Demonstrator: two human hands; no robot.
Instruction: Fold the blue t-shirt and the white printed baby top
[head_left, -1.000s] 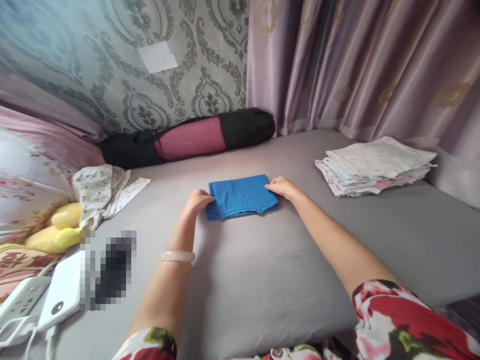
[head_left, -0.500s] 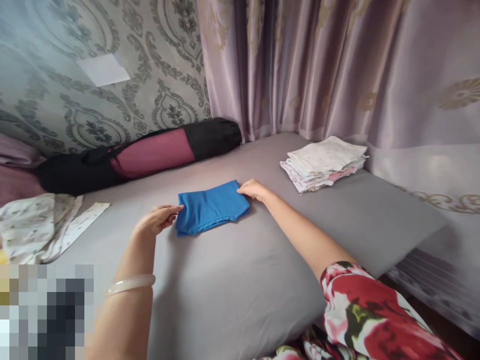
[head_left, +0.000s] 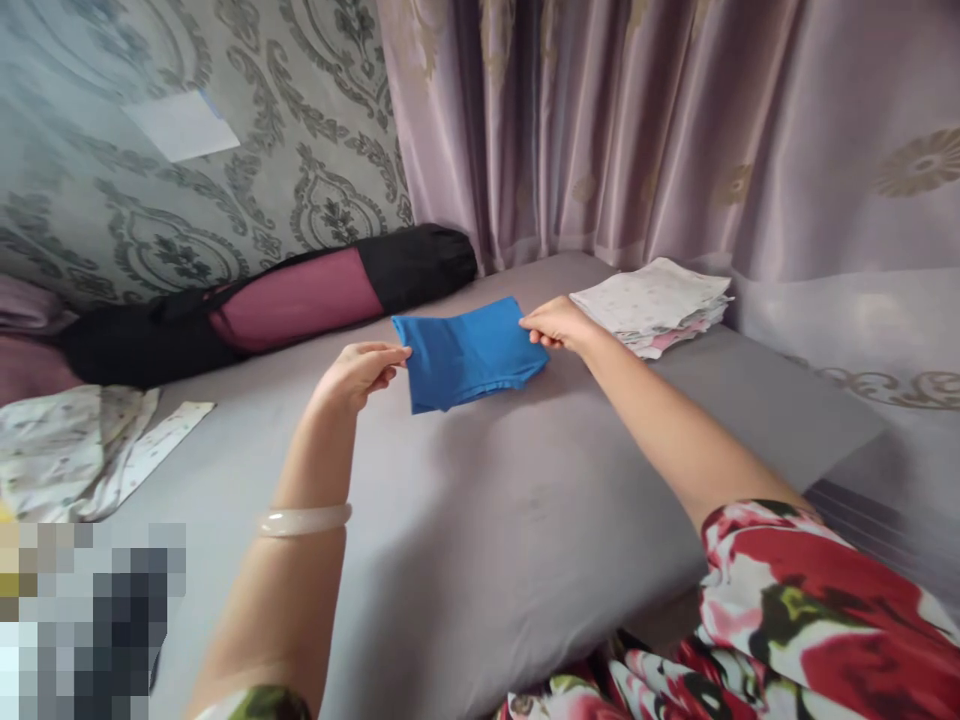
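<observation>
A folded blue garment, which looks like small shorts (head_left: 472, 355), hangs level above the bed between my two hands. My left hand (head_left: 365, 372) pinches its left edge between thumb and fingers. At the opposite edge, my right hand (head_left: 559, 325) grips the cloth the same way. The garment's shadow falls on the grey sheet (head_left: 510, 510) beneath it. Just beyond my right hand lies a stack of folded white patterned clothes (head_left: 660, 295), partly covered by that hand.
Along the wall lies a long black and maroon bag (head_left: 300, 300). Loose white printed clothes (head_left: 60, 440) are heaped at the left. A mauve curtain (head_left: 600, 130) hangs behind the bed. The bed's edge runs down the right side.
Both hands have lifted the blue shorts off the sheet and carried them to the right, closer to the folded stack. The camera view has shifted slightly.
</observation>
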